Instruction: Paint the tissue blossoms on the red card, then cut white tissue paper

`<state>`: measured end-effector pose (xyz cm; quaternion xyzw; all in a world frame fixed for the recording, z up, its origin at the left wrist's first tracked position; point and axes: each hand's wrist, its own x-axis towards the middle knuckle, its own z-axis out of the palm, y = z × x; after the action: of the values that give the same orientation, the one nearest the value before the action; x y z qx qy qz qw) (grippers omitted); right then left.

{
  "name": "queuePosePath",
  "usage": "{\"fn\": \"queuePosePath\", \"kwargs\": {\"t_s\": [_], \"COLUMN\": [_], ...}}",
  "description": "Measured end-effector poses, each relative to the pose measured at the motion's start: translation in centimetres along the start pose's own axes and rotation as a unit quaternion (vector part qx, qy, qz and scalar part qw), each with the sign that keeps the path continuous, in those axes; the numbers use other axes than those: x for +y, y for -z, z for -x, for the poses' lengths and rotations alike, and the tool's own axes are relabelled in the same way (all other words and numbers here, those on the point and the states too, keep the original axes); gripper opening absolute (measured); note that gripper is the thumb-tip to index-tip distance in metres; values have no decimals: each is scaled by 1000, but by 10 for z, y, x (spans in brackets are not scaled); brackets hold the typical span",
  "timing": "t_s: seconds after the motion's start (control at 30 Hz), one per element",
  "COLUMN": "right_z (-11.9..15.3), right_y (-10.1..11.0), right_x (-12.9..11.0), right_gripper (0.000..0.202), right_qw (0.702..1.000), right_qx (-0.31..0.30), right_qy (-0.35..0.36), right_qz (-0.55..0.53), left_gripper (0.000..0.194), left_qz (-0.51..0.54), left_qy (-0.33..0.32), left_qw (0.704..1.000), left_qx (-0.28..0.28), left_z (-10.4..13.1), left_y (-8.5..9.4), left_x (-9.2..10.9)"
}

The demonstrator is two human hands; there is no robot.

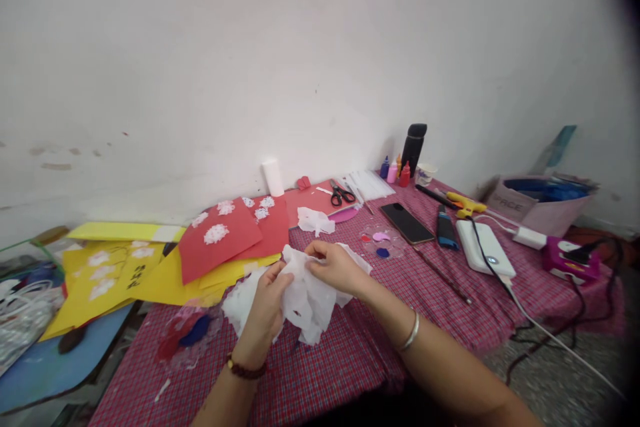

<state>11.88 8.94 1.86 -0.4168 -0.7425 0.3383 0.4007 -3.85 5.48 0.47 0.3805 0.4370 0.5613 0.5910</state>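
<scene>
A crumpled sheet of white tissue paper (311, 303) hangs between my two hands over the checked tablecloth. My left hand (270, 297) pinches its left side between thumb and fingers. The fingers of my right hand (333, 267) are closed on its upper edge. More white tissue (243, 297) lies under and behind the hands. A smaller torn tissue piece (316, 221) rests just beyond them. To the left, a clear plastic palette (187, 340) carries red and blue paint; another clear palette (383, 243) with red, pink and blue paint is at the right.
Red cards (217, 240) and yellow cards (103, 273) with white flowers lie left. Scissors (343, 193), paint bottles (393, 172), a black bottle (414, 147) and white tube (273, 178) stand or lie at the back. Right are a phone (406, 223), brush (443, 273), power bank (485, 248), glue gun (465, 203) and cables.
</scene>
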Motion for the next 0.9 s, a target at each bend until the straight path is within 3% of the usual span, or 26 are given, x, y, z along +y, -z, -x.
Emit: {"fn": "queuePosePath", "kwargs": {"t_s": [0.23, 0.37, 0.5, 0.6, 0.7, 0.8, 0.9], "right_z": [-3, -6, -2, 3, 5, 2, -3], "right_y": [-6, -3, -2, -5, -7, -6, -3], "right_x": [5, 6, 0, -4, -5, -2, 3], "right_gripper": [6, 11, 9, 7, 7, 8, 15], "right_qw": [998, 993, 994, 996, 996, 995, 990], "right_qx": [50, 99, 88, 61, 33, 59, 89], "right_qy": [-19, -24, 21, 62, 87, 46, -9], "right_qz": [-30, -53, -55, -21, -15, -59, -111], "left_gripper": [10, 9, 25, 37, 35, 36, 36], "left_qz": [-130, -181, -246, -240, -214, -216, -222], "left_qy": [-74, -106, -123, -132, -123, -143, -170], "left_qw": [986, 975, 958, 960, 969, 965, 958], "left_qx": [-76, -75, -81, -56, -7, 46, 63], "left_z": [0, 2, 2, -2, -6, -7, -4], "left_y": [7, 5, 1, 4, 12, 19, 19], "left_x": [-10, -4, 3, 2, -3, -6, -5]}}
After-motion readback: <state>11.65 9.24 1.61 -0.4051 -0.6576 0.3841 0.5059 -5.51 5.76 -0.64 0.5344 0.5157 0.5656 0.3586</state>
